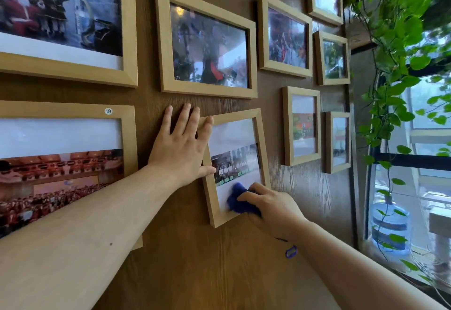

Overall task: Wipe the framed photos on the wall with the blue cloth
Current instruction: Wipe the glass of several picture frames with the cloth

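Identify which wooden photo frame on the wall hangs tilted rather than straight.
The small light-wood frame low in the middle, under both hands: the left hand braces its edge, the right hand presses the blue cloth on its glass.

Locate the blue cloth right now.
Head view, lower centre-right: the blue cloth is bunched in the right hand, pressed on the lower glass of the small tilted frame that the left hand steadies.

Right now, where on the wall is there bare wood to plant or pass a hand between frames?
Freest: the wood panel below the tilted small frame under the blue cloth. The left hand fills the strip under the large centre frame. Right of it, small frames crowd together.
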A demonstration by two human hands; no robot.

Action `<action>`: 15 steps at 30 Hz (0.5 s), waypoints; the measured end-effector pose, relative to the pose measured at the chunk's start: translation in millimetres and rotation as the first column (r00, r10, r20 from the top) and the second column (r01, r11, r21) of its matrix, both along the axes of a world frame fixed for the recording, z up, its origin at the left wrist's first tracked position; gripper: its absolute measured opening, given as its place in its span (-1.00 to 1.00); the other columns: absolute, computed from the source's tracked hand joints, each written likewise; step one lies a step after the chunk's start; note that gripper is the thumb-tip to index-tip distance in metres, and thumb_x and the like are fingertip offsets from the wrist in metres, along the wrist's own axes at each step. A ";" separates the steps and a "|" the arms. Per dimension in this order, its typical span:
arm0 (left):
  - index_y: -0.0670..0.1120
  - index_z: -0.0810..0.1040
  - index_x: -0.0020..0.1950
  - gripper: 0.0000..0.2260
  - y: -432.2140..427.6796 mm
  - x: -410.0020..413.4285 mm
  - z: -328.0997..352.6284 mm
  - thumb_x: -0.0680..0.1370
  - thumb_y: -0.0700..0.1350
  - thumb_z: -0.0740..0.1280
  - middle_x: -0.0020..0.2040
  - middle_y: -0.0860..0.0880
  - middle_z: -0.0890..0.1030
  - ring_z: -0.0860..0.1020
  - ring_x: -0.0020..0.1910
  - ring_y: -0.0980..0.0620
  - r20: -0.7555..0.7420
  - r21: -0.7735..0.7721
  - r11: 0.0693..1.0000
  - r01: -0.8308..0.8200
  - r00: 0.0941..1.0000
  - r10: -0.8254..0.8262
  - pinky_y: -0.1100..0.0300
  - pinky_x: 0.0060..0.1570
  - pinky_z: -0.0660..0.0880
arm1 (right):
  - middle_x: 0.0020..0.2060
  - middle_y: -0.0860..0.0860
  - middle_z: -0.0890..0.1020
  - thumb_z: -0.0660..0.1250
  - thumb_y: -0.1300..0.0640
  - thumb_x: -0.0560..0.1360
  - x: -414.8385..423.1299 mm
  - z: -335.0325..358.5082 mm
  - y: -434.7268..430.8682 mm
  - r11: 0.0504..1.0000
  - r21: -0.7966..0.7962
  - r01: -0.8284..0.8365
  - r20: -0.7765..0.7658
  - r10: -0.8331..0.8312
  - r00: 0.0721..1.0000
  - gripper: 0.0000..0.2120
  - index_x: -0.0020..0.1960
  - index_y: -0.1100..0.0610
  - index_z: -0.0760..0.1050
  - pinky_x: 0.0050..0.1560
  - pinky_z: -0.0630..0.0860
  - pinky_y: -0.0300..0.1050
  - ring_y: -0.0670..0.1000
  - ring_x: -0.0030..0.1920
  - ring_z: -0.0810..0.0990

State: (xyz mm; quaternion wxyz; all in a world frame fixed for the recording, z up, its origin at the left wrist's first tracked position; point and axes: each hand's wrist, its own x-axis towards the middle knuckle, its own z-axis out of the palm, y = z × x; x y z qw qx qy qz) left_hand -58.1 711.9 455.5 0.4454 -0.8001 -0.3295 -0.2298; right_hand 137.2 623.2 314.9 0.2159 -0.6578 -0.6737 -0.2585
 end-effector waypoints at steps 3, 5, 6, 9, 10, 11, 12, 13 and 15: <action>-0.07 -0.26 0.55 -0.03 0.4 -0.6 0.1 0.42 0.48 0.11 0.59 -0.25 -0.12 -0.23 0.55 -0.25 0.004 -0.002 1.000 0.013 1.000 -0.013 -0.30 0.47 -0.21 | 0.10 -0.08 0.48 0.18 -0.06 0.52 10.4 -0.9 -7.3 0.986 0.017 0.166 -0.057 -0.165 0.985 -0.71 0.24 -0.14 0.36 -0.28 0.43 -0.14 0.01 -0.13 0.55; -0.07 -0.27 0.55 -0.03 -1.4 -0.7 0.9 0.43 0.47 0.11 0.59 -0.25 -0.14 -0.24 0.54 -0.25 0.000 -0.011 1.000 0.015 1.000 -0.015 -0.30 0.47 -0.21 | 0.11 -0.08 0.47 0.16 -0.07 0.52 15.1 0.2 -14.8 0.965 0.008 0.264 -0.085 -0.262 0.961 -0.69 0.25 -0.15 0.33 -0.26 0.51 -0.07 0.00 -0.13 0.54; -0.08 -0.28 0.55 -0.03 -2.6 -0.5 1.3 0.44 0.46 0.11 0.59 -0.26 -0.16 -0.25 0.54 -0.26 -0.004 -0.019 1.000 0.011 1.000 -0.011 -0.30 0.47 -0.20 | 0.12 -0.08 0.47 0.17 -0.07 0.51 16.9 0.7 -18.8 0.955 0.013 0.295 -0.110 -0.292 0.950 -0.69 0.26 -0.15 0.33 -0.25 0.54 -0.04 0.00 -0.13 0.54; -0.08 -0.28 0.55 -0.05 -5.5 -1.6 3.3 0.46 0.44 0.11 0.57 -0.28 -0.20 -0.26 0.54 -0.26 -0.013 -0.047 0.999 0.016 1.000 -0.016 -0.31 0.47 -0.19 | 0.11 -0.09 0.47 0.22 -0.04 0.50 14.3 5.9 -32.9 0.937 0.077 0.342 -0.183 -0.324 0.928 -0.67 0.25 -0.10 0.36 -0.28 0.54 -0.05 0.00 -0.16 0.54; -0.07 -0.28 0.56 -0.07 -6.1 -2.4 4.2 0.47 0.43 0.11 0.57 -0.29 -0.21 -0.26 0.54 -0.26 -0.013 -0.055 0.998 0.022 1.000 -0.023 -0.30 0.47 -0.19 | 0.11 -0.09 0.48 0.24 -0.03 0.49 11.7 9.2 -37.2 0.933 0.109 0.344 -0.197 -0.319 0.927 -0.68 0.24 -0.08 0.38 -0.29 0.53 -0.06 0.00 -0.18 0.54; -0.07 -0.26 0.56 -0.09 -7.0 -3.9 5.2 0.48 0.41 0.10 0.57 -0.29 -0.22 -0.24 0.54 -0.26 -0.013 -0.060 0.998 0.036 0.999 -0.037 -0.30 0.47 -0.18 | 0.09 -0.08 0.48 0.26 -0.01 0.48 8.7 13.1 -41.0 0.931 0.143 0.337 -0.212 -0.304 0.929 -0.69 0.22 -0.06 0.40 -0.30 0.54 -0.04 0.01 -0.19 0.53; -0.06 -0.25 0.56 -0.12 -8.5 -6.0 6.6 0.50 0.40 0.09 0.57 -0.30 -0.23 -0.22 0.55 -0.26 -0.012 -0.059 0.997 0.057 0.998 -0.058 -0.29 0.48 -0.16 | 0.08 -0.07 0.49 0.29 0.01 0.47 5.3 18.2 -44.3 0.930 0.179 0.322 -0.224 -0.280 0.933 -0.69 0.20 -0.05 0.41 -0.30 0.55 -0.01 0.01 -0.19 0.54; -0.06 -0.24 0.56 -0.15 -10.8 -8.1 8.6 0.52 0.38 0.07 0.57 -0.29 -0.24 -0.19 0.55 -0.25 -0.010 -0.061 0.995 0.080 0.997 -0.081 -0.28 0.48 -0.15 | 0.06 -0.06 0.49 0.31 0.04 0.46 2.3 25.6 -46.7 0.930 0.207 0.303 -0.230 -0.255 0.939 -0.69 0.19 -0.05 0.42 -0.31 0.55 0.01 0.02 -0.21 0.53; -0.06 -0.21 0.57 -0.21 -16.6 -12.6 13.8 0.55 0.34 0.04 0.57 -0.27 -0.22 -0.12 0.56 -0.23 -0.021 -0.072 0.990 0.122 0.992 -0.124 -0.25 0.50 -0.09 | 0.05 -0.06 0.49 0.33 0.04 0.45 -1.8 42.9 -48.2 0.930 0.246 0.273 -0.206 -0.226 0.952 -0.67 0.20 -0.05 0.42 -0.34 0.53 -0.03 0.01 -0.24 0.52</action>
